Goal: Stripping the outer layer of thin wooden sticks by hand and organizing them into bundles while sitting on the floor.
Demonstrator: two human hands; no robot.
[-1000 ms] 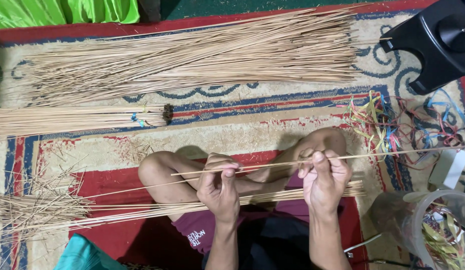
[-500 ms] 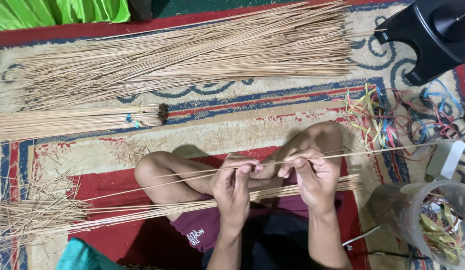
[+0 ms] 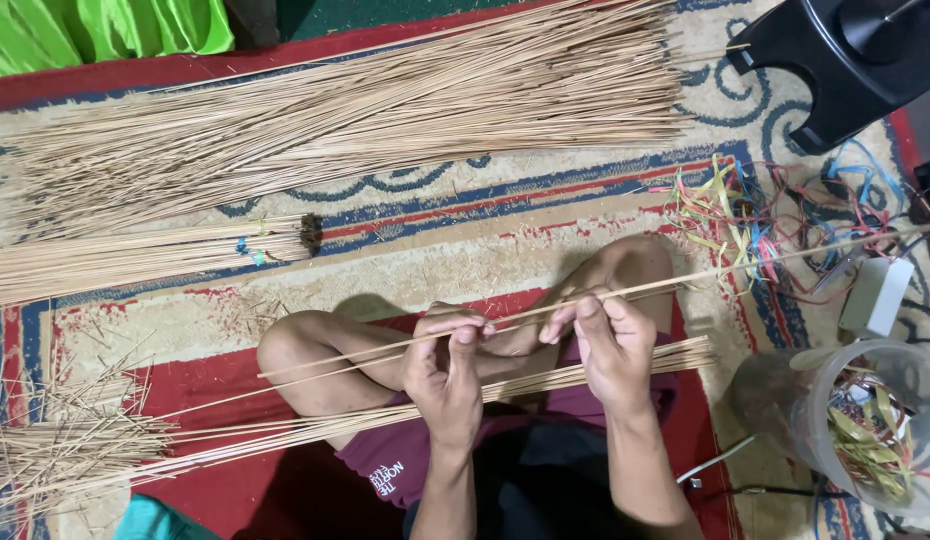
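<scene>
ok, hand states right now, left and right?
Left hand: closed, pinching the thin stick.
Right hand: closed, pinching the same stick further along.

Single head-worn view, steeply downward, close over lap and patterned rug (image 3: 545,235).

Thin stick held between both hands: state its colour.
Pale tan, like dry straw; the thin stick shows best in the head view.

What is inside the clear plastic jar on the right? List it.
The clear plastic jar holds a tangle of yellow-green strips, seen through its wall. The frame edge cuts off its bottom, so anything beneath the strips stays hidden.
</scene>
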